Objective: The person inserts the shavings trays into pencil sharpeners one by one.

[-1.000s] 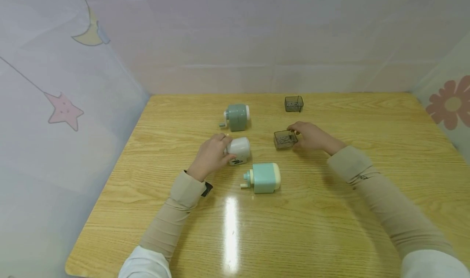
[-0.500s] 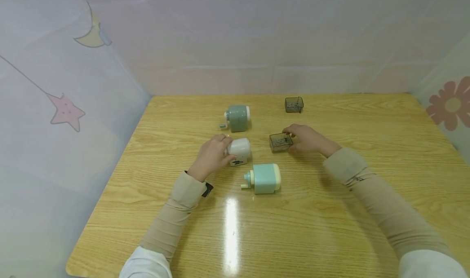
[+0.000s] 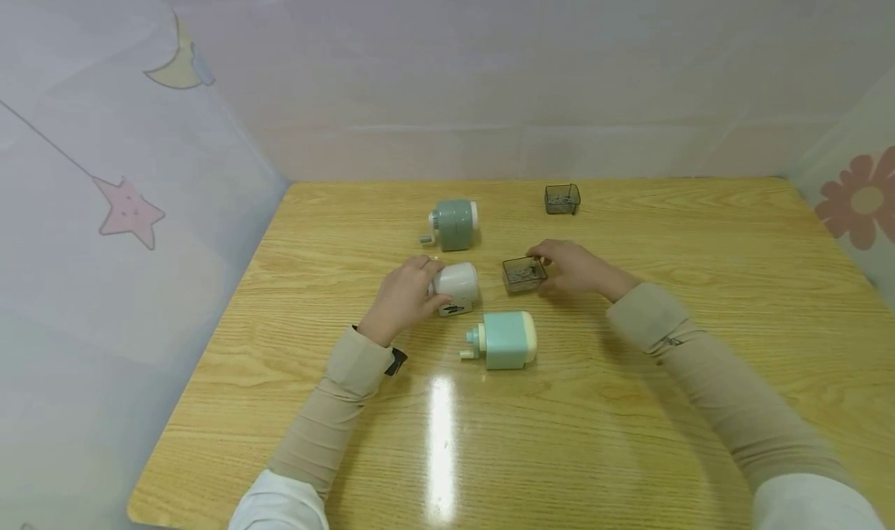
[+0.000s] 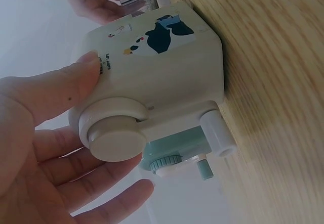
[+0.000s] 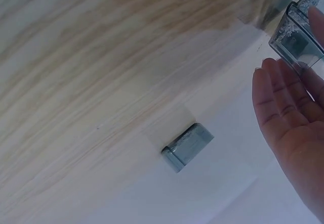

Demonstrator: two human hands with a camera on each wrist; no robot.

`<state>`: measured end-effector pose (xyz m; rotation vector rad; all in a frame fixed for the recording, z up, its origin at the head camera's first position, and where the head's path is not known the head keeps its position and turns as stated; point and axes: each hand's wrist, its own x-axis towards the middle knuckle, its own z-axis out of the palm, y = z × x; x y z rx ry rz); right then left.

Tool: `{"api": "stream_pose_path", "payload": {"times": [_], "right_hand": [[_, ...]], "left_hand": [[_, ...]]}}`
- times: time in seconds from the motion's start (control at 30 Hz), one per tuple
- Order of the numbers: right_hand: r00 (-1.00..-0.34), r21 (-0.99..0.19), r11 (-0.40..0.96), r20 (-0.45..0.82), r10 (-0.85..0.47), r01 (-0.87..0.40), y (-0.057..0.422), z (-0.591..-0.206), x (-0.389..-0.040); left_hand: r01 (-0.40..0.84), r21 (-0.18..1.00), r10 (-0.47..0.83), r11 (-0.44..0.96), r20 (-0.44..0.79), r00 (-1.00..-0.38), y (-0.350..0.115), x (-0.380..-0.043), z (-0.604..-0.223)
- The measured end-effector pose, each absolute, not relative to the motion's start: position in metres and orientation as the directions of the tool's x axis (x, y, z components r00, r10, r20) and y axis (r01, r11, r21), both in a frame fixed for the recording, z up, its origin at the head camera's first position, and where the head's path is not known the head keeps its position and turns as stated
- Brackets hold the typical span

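Observation:
My left hand (image 3: 402,300) grips a white crank pencil sharpener (image 3: 458,283) at its crank end, thumb on one side and fingers on the other. In the left wrist view, a dark bird print marks this sharpener's side (image 4: 160,36). My right hand (image 3: 577,270) pinches a smoky clear shavings drawer (image 3: 523,277) by its right end, just right of the white sharpener and apart from it. Grey shavings lie inside the drawer. Part of the drawer is cut off by the right wrist view's edge.
A dark green crank sharpener (image 3: 455,225) stands behind the white one. A mint sharpener with cream ends (image 3: 506,340) is nearer the front. Another clear drawer with shavings (image 3: 562,199) sits near the back edge of the wooden table (image 3: 671,437).
My right hand has moved left with the shavings drawer, bringing it closer to the white sharpener. My left hand has stayed on the sharpener.

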<state>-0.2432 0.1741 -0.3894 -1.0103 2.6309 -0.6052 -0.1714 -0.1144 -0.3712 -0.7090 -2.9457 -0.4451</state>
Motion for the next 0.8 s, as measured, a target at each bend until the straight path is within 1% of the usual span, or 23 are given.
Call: {"api": "stream_pose_path", "payload": {"times": [0.47, 0.8], "right_hand": [[-0.684, -0.444, 0.634, -0.064, -0.727, -0.633, 0.159, -0.393, -0.244], [-0.679, -0.464, 0.635, -0.093, -0.729, -0.618, 0.149, -0.390, -0.240]], "left_hand": [[0.452, 0.269, 0.430, 0.851, 0.140, -0.892, -0.115, -0.172, -0.371], [0.450, 0.280, 0.427, 0.848, 0.141, -0.893, -0.116, -0.171, -0.372]]}}
